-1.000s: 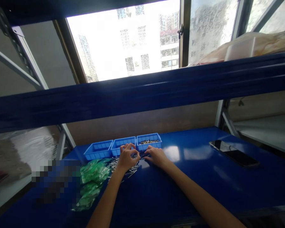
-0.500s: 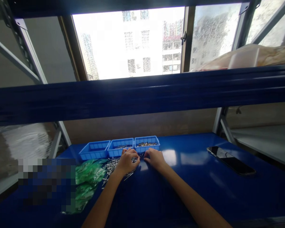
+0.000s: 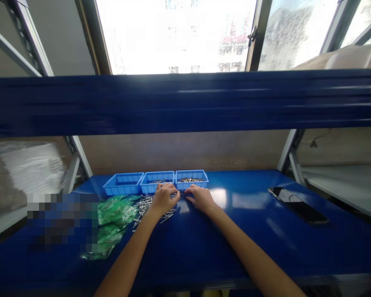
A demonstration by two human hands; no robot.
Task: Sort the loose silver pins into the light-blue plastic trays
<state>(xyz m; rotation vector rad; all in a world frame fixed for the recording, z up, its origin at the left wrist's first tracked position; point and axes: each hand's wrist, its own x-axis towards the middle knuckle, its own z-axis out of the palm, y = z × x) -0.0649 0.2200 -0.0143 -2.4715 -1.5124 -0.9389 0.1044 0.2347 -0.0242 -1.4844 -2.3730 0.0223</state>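
Note:
My left hand [image 3: 164, 199] is over the right part of a loose pile of thin metal pins [image 3: 144, 205], its fingers curled together; what they pinch is too small to make out. Just to its right, my right hand [image 3: 200, 197] has thumb and fingers bent close together near a few dark pins, and anything between them is too small to tell. Behind the hands stand three blue trays in a row: the right tray [image 3: 192, 185] and the middle tray [image 3: 157, 188] hold metal pins, while the left tray [image 3: 122, 192] shows none.
Green plastic bags [image 3: 116, 214] lie left of the pile on the blue shelf surface [image 3: 185, 251]. A black phone [image 3: 298, 205] lies at the right. A blue crossbeam [image 3: 185, 103] spans above, with metal uprights at both sides.
The camera view has tilted down, so the beam and window sit higher. My right hand has moved slightly left, closer to my left hand.

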